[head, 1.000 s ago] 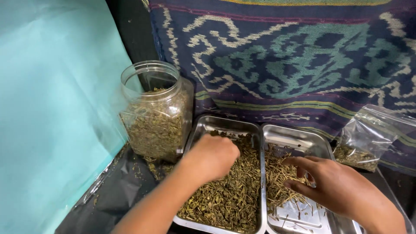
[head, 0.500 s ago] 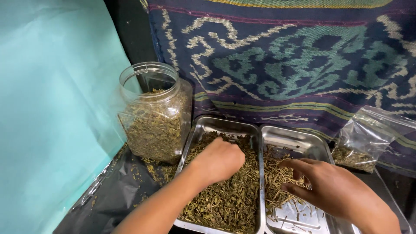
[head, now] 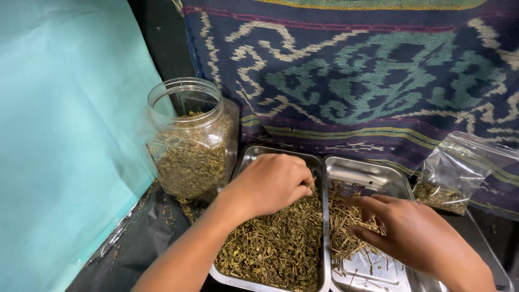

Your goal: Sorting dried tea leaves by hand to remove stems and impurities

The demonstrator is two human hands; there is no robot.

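Two steel trays stand side by side. The left tray (head: 324, 232) is heaped with dried green leaves and twigs (head: 273, 249). My left hand (head: 270, 184) rests on the far end of that heap, fingers curled down into the leaves near the divider. The right tray (head: 373, 172) holds a thinner layer of pale dry stems (head: 346, 216) and bare metal at the near end. My right hand (head: 416, 238) hovers over those stems, fingers bent and pinched lightly together at the stems; whether it holds any is hidden.
A clear plastic jar (head: 192, 140) without lid, mostly full of dried leaves, stands left of the trays. A clear plastic bag (head: 459, 173) with some leaves lies at the right. Patterned woven cloth (head: 351, 70) hangs behind; a teal sheet (head: 65, 135) is on the left.
My left hand has moved up toward the far end of the left tray, dragging through the leaves. My right hand has barely shifted over the stems.
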